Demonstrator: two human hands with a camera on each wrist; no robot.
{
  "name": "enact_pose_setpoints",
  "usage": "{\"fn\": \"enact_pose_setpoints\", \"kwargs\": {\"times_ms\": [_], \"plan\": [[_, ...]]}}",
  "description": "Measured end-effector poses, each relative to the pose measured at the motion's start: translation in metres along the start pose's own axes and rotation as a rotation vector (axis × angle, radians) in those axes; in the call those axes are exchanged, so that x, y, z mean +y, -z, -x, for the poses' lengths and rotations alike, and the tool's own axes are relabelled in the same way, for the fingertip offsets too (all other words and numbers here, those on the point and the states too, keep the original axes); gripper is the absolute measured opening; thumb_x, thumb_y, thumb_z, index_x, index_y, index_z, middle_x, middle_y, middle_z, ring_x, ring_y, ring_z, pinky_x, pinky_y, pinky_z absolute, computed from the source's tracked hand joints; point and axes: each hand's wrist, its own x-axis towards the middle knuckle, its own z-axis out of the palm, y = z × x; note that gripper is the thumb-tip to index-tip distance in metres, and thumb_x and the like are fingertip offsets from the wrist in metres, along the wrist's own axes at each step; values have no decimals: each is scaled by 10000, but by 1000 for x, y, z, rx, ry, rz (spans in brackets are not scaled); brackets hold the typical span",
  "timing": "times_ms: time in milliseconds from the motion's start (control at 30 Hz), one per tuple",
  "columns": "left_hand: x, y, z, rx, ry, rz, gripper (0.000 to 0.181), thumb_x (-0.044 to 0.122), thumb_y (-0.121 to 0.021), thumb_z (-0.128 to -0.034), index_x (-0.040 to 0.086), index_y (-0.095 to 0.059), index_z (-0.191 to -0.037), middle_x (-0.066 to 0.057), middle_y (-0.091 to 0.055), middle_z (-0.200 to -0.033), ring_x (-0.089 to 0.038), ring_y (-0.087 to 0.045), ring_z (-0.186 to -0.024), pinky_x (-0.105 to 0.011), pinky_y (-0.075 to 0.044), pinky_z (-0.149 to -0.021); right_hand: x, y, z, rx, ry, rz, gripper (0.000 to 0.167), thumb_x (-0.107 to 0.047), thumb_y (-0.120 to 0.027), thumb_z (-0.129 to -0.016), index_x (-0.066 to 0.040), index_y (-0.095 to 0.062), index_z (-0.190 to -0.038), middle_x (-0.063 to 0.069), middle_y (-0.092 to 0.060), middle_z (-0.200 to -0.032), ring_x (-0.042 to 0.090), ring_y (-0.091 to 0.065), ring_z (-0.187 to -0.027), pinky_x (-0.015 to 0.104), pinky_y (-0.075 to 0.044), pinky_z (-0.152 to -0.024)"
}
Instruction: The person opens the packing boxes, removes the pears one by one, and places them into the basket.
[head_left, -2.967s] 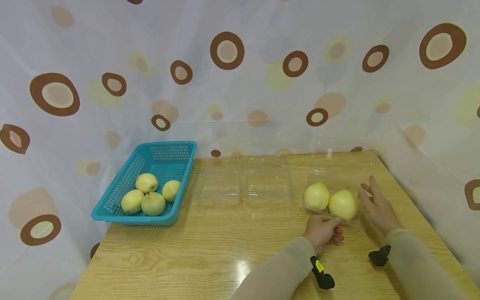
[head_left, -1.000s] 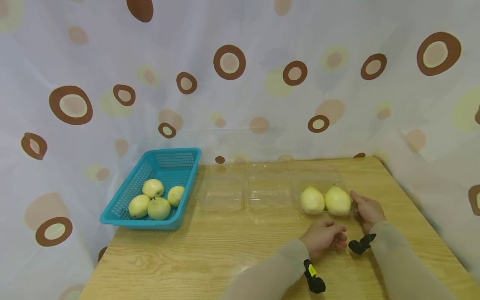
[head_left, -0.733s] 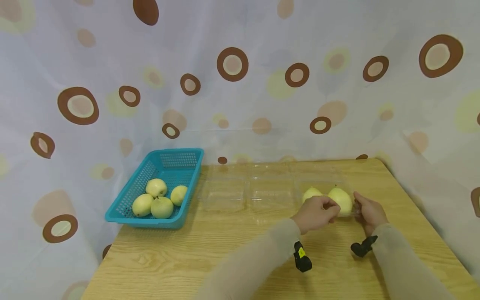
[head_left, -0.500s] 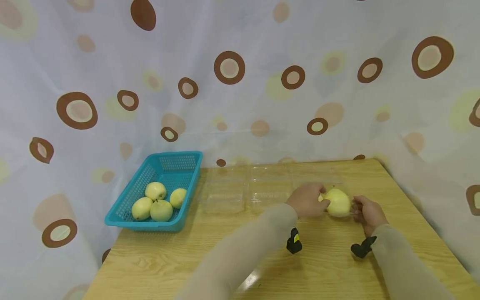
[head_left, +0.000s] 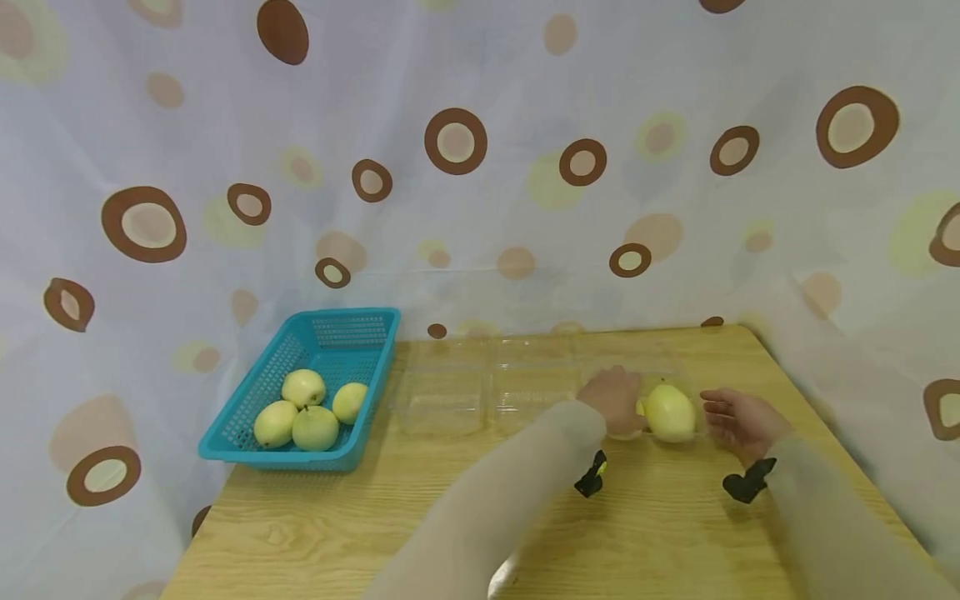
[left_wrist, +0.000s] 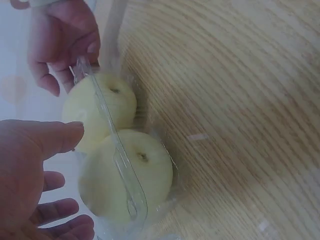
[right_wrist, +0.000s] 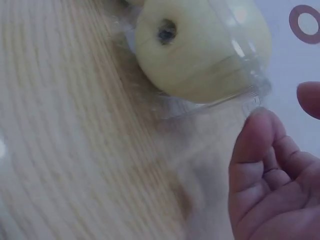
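Observation:
Two pale yellow pears sit side by side in a clear plastic box [left_wrist: 107, 112] at the table's right. My left hand [head_left: 615, 402] is at the box's left end, hiding most of the left pear [left_wrist: 125, 175]. In the left wrist view its fingers are loosely bent beside that pear and pinch nothing. My right hand [head_left: 746, 423] is beside the right pear [head_left: 670, 413], fingers spread toward the box. In the right wrist view a fingertip is at the box's rim corner, touching or nearly so; the thumb stands apart. The box's lid is hard to make out.
Two more clear plastic boxes [head_left: 438, 400] stand in a row left of the pear box. A blue basket [head_left: 356, 460] with several pears [head_left: 315, 429] is at the table's left. A patterned sheet [head_left: 517, 208] hangs behind the wooden table [head_left: 337, 533].
The box has shifted left against the others, and its lid no longer stands upright behind the pears. My left hand moved from the front to its left end; my right hand has drawn slightly away.

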Motion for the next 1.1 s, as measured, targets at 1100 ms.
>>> {"fn": "enact_pose_setpoints", "kwargs": {"times_ms": [1100], "plan": [[2, -25, -33, -84, 70, 25, 500, 511, -847, -660, 256, -611, -1020, 107, -625, -875, -70, -589, -783, -239, -509, -679, -5, 0, -18, 12, -46, 304, 371, -223, -566, -984, -5, -458, -1264, -24, -567, -857, 96, -527, -681, 259, -461, -606]]}}
